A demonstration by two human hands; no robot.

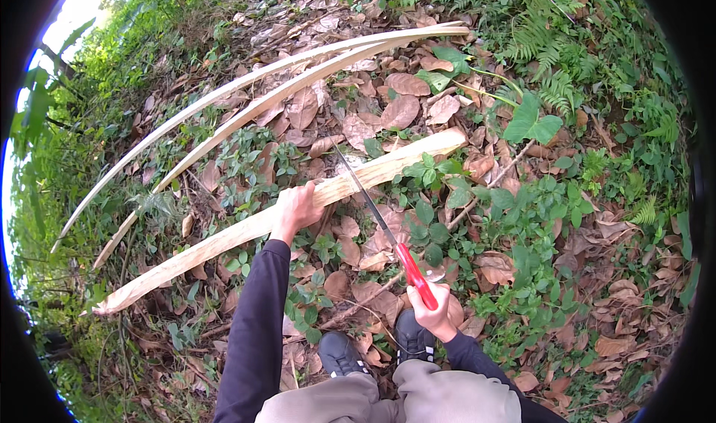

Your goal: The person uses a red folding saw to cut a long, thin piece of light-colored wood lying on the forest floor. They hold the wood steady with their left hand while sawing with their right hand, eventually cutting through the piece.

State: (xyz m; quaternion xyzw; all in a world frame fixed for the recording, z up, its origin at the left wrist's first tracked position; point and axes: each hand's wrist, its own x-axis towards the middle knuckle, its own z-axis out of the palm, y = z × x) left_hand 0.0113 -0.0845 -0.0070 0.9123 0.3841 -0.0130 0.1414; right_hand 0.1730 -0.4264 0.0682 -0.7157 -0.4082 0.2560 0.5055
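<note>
A long, pale, rough-hewn wooden plank (201, 253) lies slanted in front of me, its right end farther away. My left hand (297, 209) is closed around it near the middle. In my right hand (434, 310) is the red handle of a hand saw (412, 272). The saw's narrow dark blade crosses the plank just right of my left hand, and its tip reaches past the far edge. Pale sawdust shows around the place where blade and wood meet.
Two long thin wooden strips (227, 128) lie beyond the plank, meeting near their right ends. Dry brown leaves (400, 112) and green plants (533, 121) cover the ground. A thin stick (485, 188) runs under the saw toward my dark shoes (341, 354).
</note>
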